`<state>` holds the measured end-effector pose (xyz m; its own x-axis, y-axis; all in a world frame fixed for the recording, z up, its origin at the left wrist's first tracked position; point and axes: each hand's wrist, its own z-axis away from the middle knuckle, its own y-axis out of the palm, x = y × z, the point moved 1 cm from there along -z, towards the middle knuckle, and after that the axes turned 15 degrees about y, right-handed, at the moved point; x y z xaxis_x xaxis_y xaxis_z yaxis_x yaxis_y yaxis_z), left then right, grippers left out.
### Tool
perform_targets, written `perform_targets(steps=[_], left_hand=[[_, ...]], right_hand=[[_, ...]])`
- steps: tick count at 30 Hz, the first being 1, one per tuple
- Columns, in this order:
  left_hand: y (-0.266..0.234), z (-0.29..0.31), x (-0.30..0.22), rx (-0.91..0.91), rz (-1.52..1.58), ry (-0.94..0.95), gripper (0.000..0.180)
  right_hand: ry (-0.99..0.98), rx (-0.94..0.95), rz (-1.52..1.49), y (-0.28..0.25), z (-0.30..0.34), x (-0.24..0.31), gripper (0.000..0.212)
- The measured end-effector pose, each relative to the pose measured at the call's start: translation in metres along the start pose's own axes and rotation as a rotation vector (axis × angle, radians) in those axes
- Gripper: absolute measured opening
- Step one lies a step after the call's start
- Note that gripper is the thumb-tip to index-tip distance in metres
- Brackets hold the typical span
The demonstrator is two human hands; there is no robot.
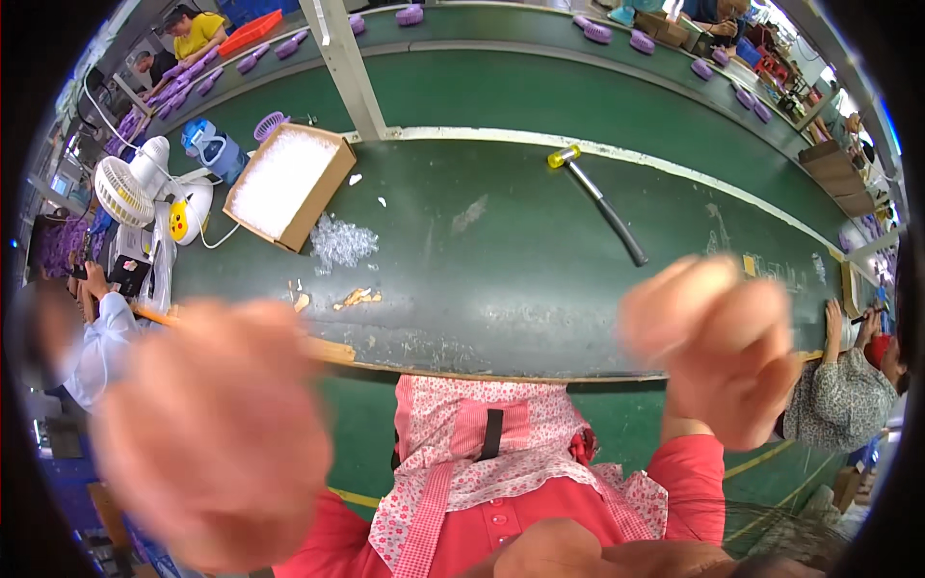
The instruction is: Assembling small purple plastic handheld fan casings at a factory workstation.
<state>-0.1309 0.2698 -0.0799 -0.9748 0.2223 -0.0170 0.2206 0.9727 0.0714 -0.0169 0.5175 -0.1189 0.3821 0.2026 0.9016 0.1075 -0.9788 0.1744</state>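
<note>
My left hand [217, 433] is raised close to the camera at the lower left. Motion smears its fingers, so its grip does not show. At the right, my right hand [718, 347] is also lifted, its fingers curled inward in a loose, blurred fist with nothing visible in it. Both hands are above the near edge of the dark green workbench [462, 279]. Beyond my right hand lies a hammer [602, 207] with a yellow head and a dark handle. Nearest beyond my left hand are a pile of small clear plastic pieces [342, 243] and some tan scraps [356, 299].
A cardboard box [289, 188] of whitish translucent pieces stands at the back left, beside a blue container [217, 154] and a white fan [130, 188]. A metal post [347, 72] rises behind. Purple items line the far conveyor [501, 29]. People sit at both sides.
</note>
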Motion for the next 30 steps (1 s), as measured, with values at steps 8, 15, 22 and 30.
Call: perform_targets(steps=[8,15,22,30], left_hand=[[0.015,-0.040,-0.030,1.132,-1.169,1.355,0.022],[0.000,0.029,0.020,0.640,-3.888,0.785,0.040],[0.001,0.151,0.111,-1.969,-3.398,2.086,0.041],[0.108,0.294,0.152,-2.410,-2.760,2.768,0.031]], right_hand=[[-0.724,-0.151,-0.116,0.021,0.007,0.007,0.016],[-0.690,0.752,-0.355,-0.029,0.017,0.014,0.018],[0.446,0.446,0.047,-0.113,-0.033,-0.124,0.039],[0.655,-0.547,-0.130,-0.170,-0.092,-0.283,0.031]])
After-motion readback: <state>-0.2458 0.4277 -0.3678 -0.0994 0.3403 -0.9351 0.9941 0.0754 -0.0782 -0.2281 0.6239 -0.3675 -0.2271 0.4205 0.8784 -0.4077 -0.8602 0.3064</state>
